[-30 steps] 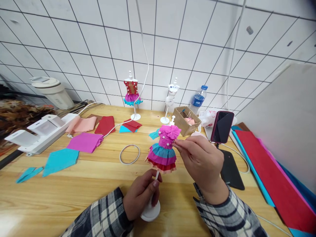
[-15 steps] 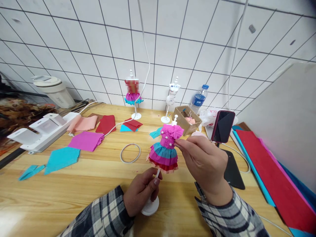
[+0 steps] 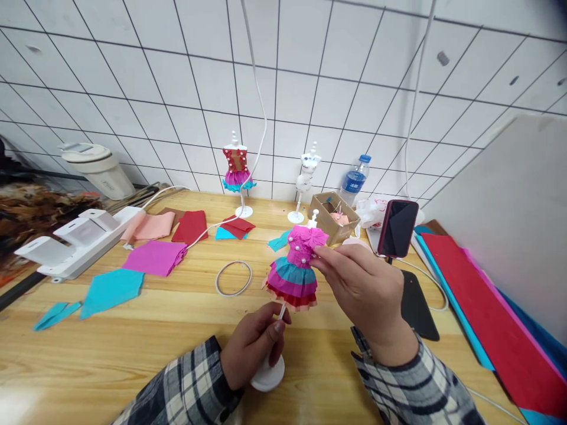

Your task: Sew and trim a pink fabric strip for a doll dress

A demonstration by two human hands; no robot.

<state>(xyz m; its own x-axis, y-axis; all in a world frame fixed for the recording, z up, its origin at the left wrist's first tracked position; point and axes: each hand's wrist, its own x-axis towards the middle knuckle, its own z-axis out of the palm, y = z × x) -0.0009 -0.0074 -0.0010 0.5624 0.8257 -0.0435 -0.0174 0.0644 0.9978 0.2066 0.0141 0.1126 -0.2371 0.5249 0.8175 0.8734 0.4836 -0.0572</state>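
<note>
My left hand (image 3: 256,342) is wrapped round the thin white stem of a miniature dress form, whose round base (image 3: 268,376) shows below the fist. The form wears a paper dress (image 3: 296,265) with a magenta bodice, white pearl beads, a ruffle at one shoulder and a skirt layered in magenta, teal, red and peach. My right hand (image 3: 365,289) is closed in a pinch, fingertips against the right side of the bodice. Whatever lies between those fingertips is hidden.
Two other dress forms stand at the wall, one dressed (image 3: 238,168), one white (image 3: 308,171). Nearby are a cardboard box (image 3: 332,235), a water bottle (image 3: 355,180) and a phone (image 3: 398,229). Folded paper (image 3: 155,258), a tape ring (image 3: 234,278) and a power strip (image 3: 91,251) lie leftward.
The view has tilted up slightly, so the wall and table sit a little lower. Both hands keep their places on the stem and bodice.
</note>
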